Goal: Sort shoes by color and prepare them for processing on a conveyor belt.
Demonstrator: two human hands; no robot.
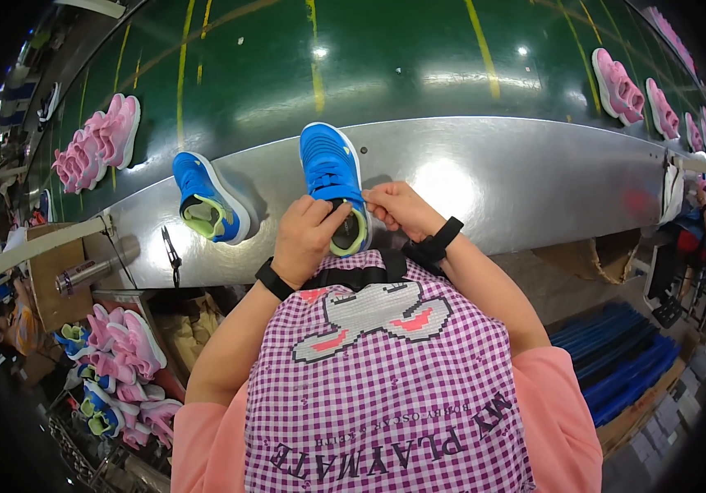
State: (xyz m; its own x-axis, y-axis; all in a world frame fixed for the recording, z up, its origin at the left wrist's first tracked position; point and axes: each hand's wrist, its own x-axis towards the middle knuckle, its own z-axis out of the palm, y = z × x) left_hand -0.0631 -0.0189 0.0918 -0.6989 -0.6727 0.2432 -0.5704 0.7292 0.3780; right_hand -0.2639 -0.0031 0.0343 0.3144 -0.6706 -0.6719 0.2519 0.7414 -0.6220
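Note:
A blue sneaker (330,164) with a white sole and lime lining sits on the metal ledge in front of me, toe pointing away. My left hand (308,238) is closed on the left edge of its opening, fingertips over the collar. At the shoe's right side my right hand (403,210) pinches what looks like the end of its blue strap between thumb and forefinger. The mate, another blue sneaker (203,197), rests tilted on the ledge to the left, touched by neither hand.
Beyond the metal ledge (501,164) runs a green belt (394,49) with yellow lines. Pink shoes stand on it at left (110,131) and right (616,86). A slim dark tool (171,256) lies left on the ledge. Lower left are piled shoes (127,345); lower right, blue strips (616,361).

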